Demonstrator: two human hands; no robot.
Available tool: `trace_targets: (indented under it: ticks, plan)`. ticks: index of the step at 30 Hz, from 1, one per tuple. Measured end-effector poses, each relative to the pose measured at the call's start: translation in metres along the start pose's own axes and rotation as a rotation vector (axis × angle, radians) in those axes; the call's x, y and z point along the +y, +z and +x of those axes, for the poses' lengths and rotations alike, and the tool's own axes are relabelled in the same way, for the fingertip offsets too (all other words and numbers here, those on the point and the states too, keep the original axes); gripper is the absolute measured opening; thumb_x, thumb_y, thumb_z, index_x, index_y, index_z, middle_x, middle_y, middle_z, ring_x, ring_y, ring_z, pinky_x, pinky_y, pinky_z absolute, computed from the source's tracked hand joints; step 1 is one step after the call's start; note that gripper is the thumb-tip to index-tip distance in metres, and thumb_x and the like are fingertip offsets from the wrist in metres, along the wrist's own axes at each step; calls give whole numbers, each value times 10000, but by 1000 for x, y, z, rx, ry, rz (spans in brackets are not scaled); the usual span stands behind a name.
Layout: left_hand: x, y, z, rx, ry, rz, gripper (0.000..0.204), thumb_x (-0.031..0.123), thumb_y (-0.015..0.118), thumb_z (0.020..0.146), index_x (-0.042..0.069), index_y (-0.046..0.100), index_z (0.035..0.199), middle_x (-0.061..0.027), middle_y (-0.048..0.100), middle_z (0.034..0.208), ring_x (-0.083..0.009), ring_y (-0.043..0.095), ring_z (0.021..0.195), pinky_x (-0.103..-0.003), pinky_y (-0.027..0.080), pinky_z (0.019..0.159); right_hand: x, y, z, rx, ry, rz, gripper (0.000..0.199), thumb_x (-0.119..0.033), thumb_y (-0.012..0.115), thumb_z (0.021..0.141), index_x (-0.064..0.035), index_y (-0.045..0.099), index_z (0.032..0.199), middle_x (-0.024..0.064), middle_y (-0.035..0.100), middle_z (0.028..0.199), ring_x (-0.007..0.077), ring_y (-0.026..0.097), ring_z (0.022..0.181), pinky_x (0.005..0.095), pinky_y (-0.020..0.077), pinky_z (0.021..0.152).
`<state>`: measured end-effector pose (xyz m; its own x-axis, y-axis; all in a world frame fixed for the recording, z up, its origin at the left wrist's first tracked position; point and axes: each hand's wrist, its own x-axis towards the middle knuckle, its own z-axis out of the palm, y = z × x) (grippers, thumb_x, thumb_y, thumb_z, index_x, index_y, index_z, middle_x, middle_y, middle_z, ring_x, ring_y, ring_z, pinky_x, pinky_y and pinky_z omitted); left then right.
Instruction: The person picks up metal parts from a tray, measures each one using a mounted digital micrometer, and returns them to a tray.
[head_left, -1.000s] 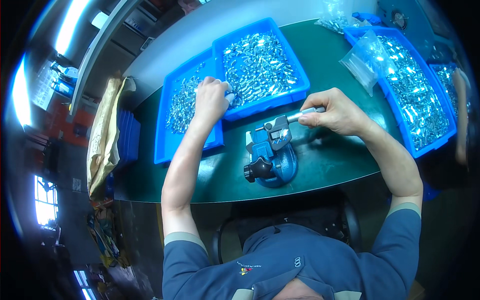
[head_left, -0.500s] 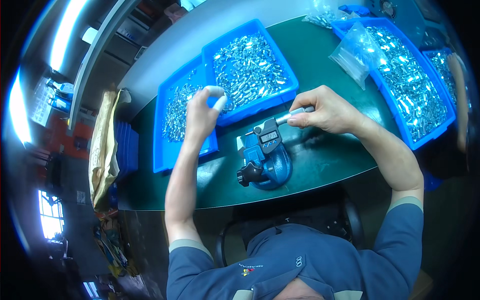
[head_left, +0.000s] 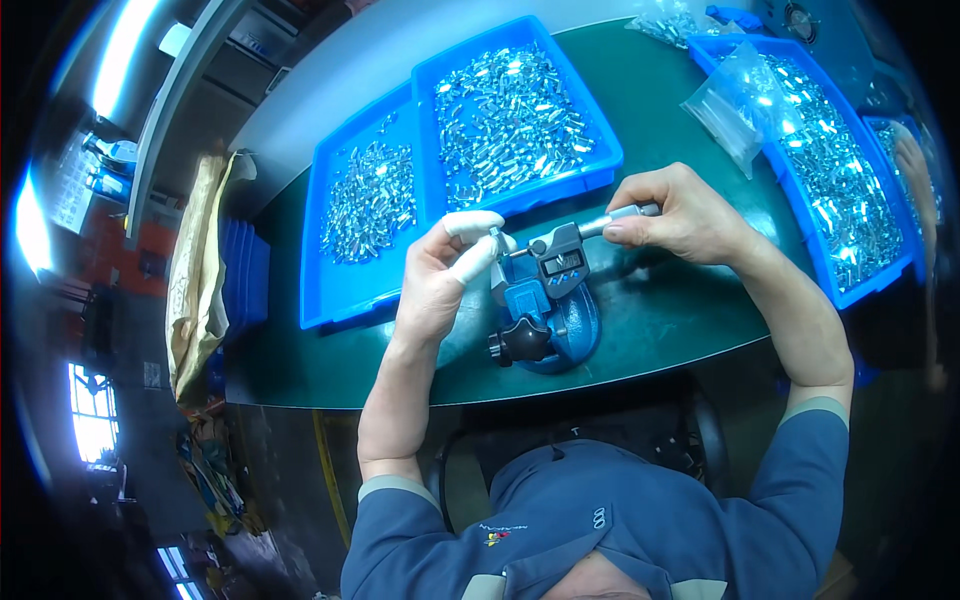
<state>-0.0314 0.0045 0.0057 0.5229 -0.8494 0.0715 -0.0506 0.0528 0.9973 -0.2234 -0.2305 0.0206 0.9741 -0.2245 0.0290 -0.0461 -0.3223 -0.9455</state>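
1. The green table (head_left: 690, 310) filled the frame's middle, its bare room lying low and right.
2. Blue trays (head_left: 350, 285) of metal parts lined the top.
3. The micrometer (head_left: 555, 265) on its blue stand (head_left: 560, 325) lay at centre, long axis left-right.
4. The right hand (head_left: 680, 215) was closed around its thimble.
5. The left hand (head_left: 445, 270) pinched a small part (head_left: 493, 236) at the anvil, nearer than the right.

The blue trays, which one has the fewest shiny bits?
The left blue tray: lots of bare blue floor shows. The middle tray and right tray are heaped.
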Motion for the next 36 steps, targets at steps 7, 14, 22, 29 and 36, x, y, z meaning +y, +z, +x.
trace_targets:
  ticks: [7, 14, 22, 29, 36]
  plan:
    - [-1, -3, 0, -22, -17, 16, 228, 15, 662, 922, 26, 670, 1150, -73, 700, 995, -129, 656, 908, -280, 540, 765, 2, -1, 0, 0, -12, -30, 270, -237, 748, 872, 22, 722, 942, 47, 683, 767, 91, 615, 720, 245, 466, 644]
    - [1, 0, -1, -10, -26, 31, 237, 22, 665, 921, 35, 675, 1158, -44, 690, 987, -101, 629, 883, -261, 522, 753, 1, 2, 1, 3, -1, 53, 264, -241, 724, 895, 22, 726, 910, 48, 676, 737, 99, 624, 697, 245, 478, 641]
    - [2, 2, -3, 3, -36, 38, 245, 32, 666, 924, 39, 672, 1169, -34, 689, 989, -93, 625, 891, -252, 514, 771, 5, 2, 1, 11, 22, 63, 319, -302, 721, 913, 16, 729, 884, 47, 668, 720, 102, 631, 683, 251, 491, 635]
    - [-1, 2, -3, -8, -48, 12, 227, 48, 643, 946, 44, 665, 1172, -51, 692, 988, -107, 638, 880, -269, 537, 727, 7, 1, 1, 11, 21, 35, 337, -319, 709, 928, 15, 726, 881, 44, 663, 720, 104, 634, 682, 249, 492, 634]
    - [-4, 1, -1, 0, 5, 13, 194, 67, 618, 969, 37, 661, 1156, -75, 694, 993, -140, 663, 859, -282, 562, 691, 3, 3, 0, 15, 16, 79, 304, -284, 721, 915, 20, 725, 895, 47, 664, 730, 106, 624, 684, 246, 487, 632]
